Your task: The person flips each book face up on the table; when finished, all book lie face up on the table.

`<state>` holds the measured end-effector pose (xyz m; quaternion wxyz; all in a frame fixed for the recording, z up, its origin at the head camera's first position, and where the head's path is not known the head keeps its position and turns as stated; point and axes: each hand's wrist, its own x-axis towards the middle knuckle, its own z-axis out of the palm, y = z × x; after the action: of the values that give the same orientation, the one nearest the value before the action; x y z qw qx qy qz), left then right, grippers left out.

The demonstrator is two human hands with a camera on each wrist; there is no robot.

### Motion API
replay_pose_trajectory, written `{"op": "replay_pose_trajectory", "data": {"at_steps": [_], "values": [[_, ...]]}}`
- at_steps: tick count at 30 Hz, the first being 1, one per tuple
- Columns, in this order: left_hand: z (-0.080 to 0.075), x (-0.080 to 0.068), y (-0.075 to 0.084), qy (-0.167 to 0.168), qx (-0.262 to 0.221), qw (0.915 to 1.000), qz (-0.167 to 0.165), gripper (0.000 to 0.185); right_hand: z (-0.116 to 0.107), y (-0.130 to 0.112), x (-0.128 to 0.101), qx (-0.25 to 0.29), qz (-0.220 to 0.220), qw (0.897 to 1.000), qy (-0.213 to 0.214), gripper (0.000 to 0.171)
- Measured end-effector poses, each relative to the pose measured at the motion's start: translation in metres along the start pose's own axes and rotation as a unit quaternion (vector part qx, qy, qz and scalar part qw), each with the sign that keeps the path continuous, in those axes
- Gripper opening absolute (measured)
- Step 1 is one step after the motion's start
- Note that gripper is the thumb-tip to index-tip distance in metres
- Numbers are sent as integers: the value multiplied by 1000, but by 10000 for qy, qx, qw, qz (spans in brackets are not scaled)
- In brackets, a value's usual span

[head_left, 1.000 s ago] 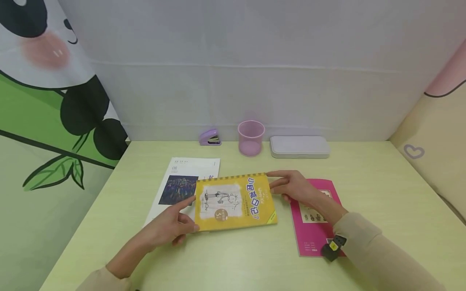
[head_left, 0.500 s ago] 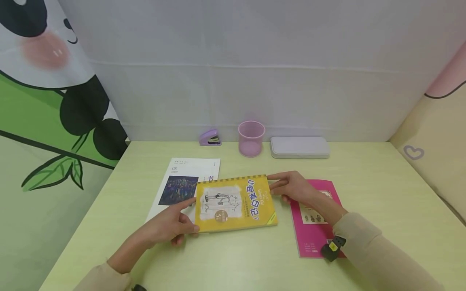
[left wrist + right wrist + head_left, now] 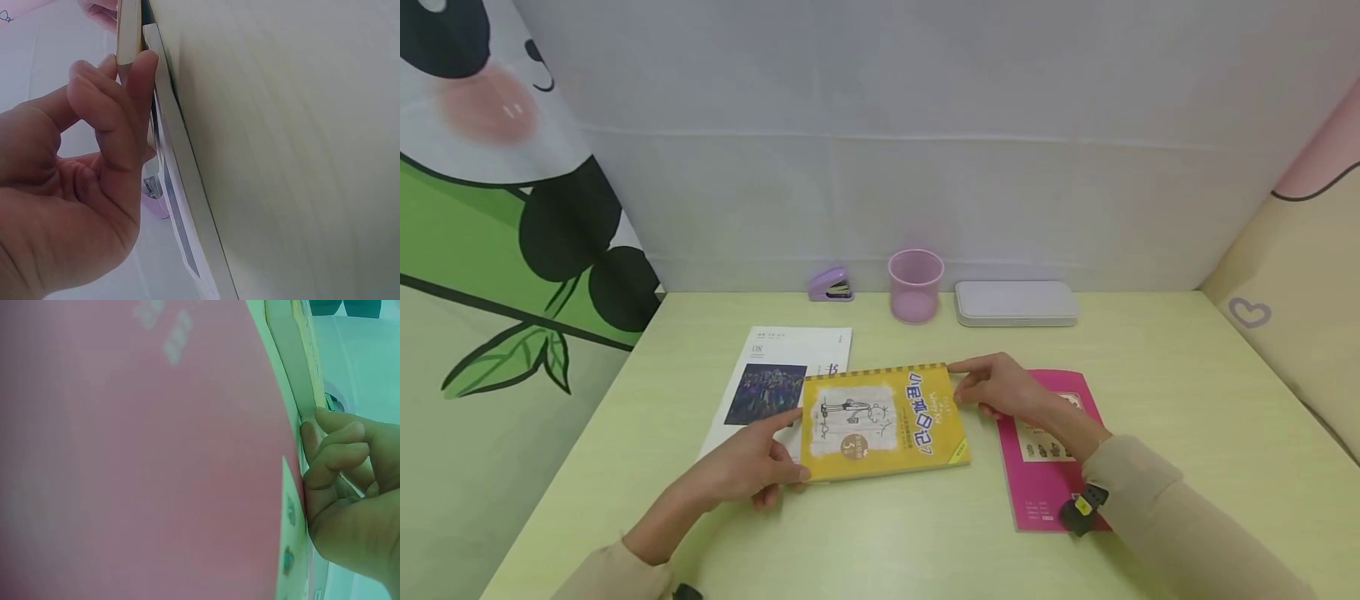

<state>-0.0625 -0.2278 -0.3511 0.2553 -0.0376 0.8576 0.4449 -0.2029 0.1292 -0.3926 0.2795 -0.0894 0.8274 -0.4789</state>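
Head view: left hand [image 3: 741, 467] and right hand [image 3: 1000, 387] pinch the yellow book [image 3: 882, 419] by opposite edges, between white booklet [image 3: 782, 367] and pink booklet [image 3: 1045, 442] on the table [image 3: 1150, 375]; left wrist view: fingers [image 3: 119, 112] curl on the book's edge; right wrist view: fingers [image 3: 331, 456] curl likewise.

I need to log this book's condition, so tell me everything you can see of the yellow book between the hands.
The yellow book is a closed paperback with a yellow cover, a white sketch panel, blue characters and a striped far edge. It lies roughly flat on the green table, its left end overlapping the white booklet. The left hand grips its near-left corner; the right hand holds its far-right corner. The pink booklet lies just right of it.
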Motion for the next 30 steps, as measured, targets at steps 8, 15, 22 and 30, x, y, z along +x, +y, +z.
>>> {"op": "replay_pose_trajectory", "data": {"at_steps": [8,15,22,30], "values": [[-1,2,0,72,293,9995,-86,92,-1,2,-1,-225,15,9997,-63,51],[-18,11,5,348,931,9950,-120,77,-2,-4,-5,-304,-17,9994,-141,49],[-39,25,9,583,1220,9905,267,67,-5,-9,-13,-374,-157,9991,-139,48],[-41,38,11,634,1030,9919,377,65,-15,-9,-29,-520,-264,9983,75,43]]}}
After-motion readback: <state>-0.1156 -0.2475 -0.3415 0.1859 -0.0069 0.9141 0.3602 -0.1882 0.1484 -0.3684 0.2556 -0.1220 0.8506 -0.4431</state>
